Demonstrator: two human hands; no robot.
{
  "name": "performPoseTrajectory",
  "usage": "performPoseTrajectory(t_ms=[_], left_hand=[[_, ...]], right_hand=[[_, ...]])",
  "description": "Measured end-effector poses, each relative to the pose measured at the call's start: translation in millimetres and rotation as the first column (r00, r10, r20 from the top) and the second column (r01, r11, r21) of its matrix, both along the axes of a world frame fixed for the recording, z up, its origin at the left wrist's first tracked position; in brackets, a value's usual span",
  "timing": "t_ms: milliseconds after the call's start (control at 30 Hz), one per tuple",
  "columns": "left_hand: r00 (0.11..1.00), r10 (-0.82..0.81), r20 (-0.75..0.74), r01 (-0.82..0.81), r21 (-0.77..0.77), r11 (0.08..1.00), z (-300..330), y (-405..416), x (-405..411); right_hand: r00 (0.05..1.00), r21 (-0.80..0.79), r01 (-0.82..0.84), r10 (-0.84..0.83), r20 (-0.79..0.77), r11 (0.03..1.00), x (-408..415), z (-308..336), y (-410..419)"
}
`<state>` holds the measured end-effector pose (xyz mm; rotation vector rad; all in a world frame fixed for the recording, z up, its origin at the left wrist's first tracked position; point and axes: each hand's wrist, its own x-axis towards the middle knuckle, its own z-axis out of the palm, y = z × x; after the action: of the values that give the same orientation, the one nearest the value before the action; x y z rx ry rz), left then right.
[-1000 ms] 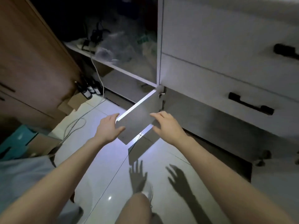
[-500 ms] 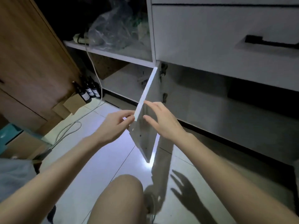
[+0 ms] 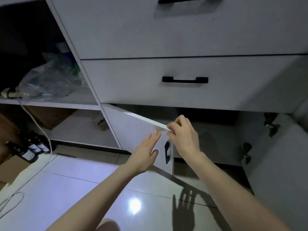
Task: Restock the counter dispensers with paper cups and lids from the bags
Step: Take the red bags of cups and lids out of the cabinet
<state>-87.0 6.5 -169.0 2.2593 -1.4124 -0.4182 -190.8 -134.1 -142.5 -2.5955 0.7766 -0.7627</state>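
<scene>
1. The right hand (image 3: 184,136) pinches the top free corner of a white cabinet door (image 3: 138,129), fingers curled over its upper edge and thumb underneath.
2. The left hand (image 3: 146,153) lies with straight fingers flat against the door's outer face, just beside the right hand and left of the door's black handle (image 3: 167,151); it grasps nothing.
3. The door stands partly open, hinged at its left side on the cabinet's upright panel, its free edge swung out over the tiled floor (image 3: 75,189).
4. Behind the door the lower compartment is dark; what it contains cannot be told.
5. Above the door sit two white drawers, the lower drawer (image 3: 183,95) with a black bar handle.
6. To the left, on the open shelf (image 3: 50,104), a clear plastic bag (image 3: 45,80) lies near the shelf's front edge, well apart from both hands; its contents are too dim to name.
7. A white cable (image 3: 40,129) hangs from the shelf's front edge down to the floor.
8. Dark bottles (image 3: 31,150) stand on the floor at the cabinet's lower left corner.
</scene>
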Motion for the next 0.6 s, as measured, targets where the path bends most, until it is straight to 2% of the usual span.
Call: performPoseTrajectory(t_ms=[100, 200, 300, 367, 433, 533, 600], left_hand=[[0.998, 0.0, 0.064, -0.001, 0.02, 1.0, -5, -23, 6], [0.997, 0.005, 0.079, -0.01, 0.063, 0.998, -10, -40, 12], [0.995, 0.023, 0.096, -0.028, 0.051, 0.998, -8, -59, 15], [0.995, 0.039, 0.089, -0.043, 0.045, 0.998, -4, -74, 17], [0.998, 0.048, 0.048, -0.05, 0.06, 0.997, 0, -86, 17], [0.999, 0.04, -0.008, -0.04, 0.074, 0.996, 3, -104, 16], [0.998, 0.064, -0.018, -0.062, 0.079, 0.995, 4, -113, 15]], right_hand=[[0.998, -0.102, 0.063, -0.064, -0.006, 0.993, 8, -7, -11], [0.996, -0.012, 0.09, -0.09, -0.02, 0.996, 13, -8, -17], [0.996, -0.117, 0.031, -0.041, -0.084, 0.993, 7, -10, -25], [0.991, -0.127, -0.02, 0.003, -0.133, 0.992, 1, -7, -33], [0.965, -0.107, -0.079, 0.049, -0.257, 0.991, -6, -1, -42], [0.858, -0.048, -0.166, 0.121, -0.499, 0.985, -15, 11, -55], [0.822, -0.002, -0.172, 0.143, -0.551, 0.985, -21, 14, -61]])
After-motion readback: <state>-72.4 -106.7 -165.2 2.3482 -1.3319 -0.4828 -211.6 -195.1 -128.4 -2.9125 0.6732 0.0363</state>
